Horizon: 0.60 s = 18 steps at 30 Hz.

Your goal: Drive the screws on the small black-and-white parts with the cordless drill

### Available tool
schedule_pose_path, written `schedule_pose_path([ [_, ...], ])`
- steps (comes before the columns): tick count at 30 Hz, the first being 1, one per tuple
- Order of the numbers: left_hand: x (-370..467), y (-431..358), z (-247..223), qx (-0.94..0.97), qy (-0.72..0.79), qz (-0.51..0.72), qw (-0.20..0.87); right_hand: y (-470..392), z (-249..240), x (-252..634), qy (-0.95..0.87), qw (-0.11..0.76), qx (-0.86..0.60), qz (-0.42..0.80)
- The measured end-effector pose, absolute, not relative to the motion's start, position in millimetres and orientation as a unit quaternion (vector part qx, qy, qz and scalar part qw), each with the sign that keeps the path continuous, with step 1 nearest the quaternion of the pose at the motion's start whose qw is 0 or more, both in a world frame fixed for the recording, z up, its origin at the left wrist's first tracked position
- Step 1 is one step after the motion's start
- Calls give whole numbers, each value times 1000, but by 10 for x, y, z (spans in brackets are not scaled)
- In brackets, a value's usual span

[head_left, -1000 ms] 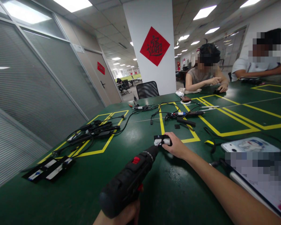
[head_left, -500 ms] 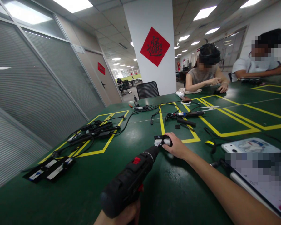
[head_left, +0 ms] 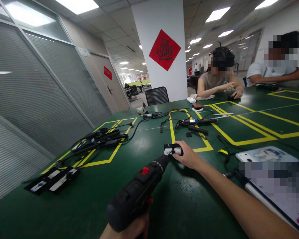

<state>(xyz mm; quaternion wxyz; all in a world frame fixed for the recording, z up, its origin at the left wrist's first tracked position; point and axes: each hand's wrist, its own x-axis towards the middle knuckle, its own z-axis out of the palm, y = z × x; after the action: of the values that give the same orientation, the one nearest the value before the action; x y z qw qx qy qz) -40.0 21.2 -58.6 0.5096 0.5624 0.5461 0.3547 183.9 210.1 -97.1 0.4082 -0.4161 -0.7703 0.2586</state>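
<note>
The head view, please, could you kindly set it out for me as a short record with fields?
Left hand: grips a black drill
Right hand: holds a small black-and-white part
Drill's front end: close to the part; contact unclear
Table: green, marked with yellow tape
Left side: tangled black cables
Right side: phone
Far side: person in grey, another in white

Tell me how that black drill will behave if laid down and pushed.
The drill should stay stiff, given its hard-looking casing. It's probably heavy, as the body looks bulky beside the left hand. Its rounded body might start to roll, though the red trigger jutting beneath could check it.
</note>
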Motion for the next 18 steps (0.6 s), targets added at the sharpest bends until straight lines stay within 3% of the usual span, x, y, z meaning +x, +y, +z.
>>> schedule_pose_path([
  [18, -288, 227, -350, 575, 558, 345, 488, 2103, -979, 1841, -775, 406, -411, 256],
])
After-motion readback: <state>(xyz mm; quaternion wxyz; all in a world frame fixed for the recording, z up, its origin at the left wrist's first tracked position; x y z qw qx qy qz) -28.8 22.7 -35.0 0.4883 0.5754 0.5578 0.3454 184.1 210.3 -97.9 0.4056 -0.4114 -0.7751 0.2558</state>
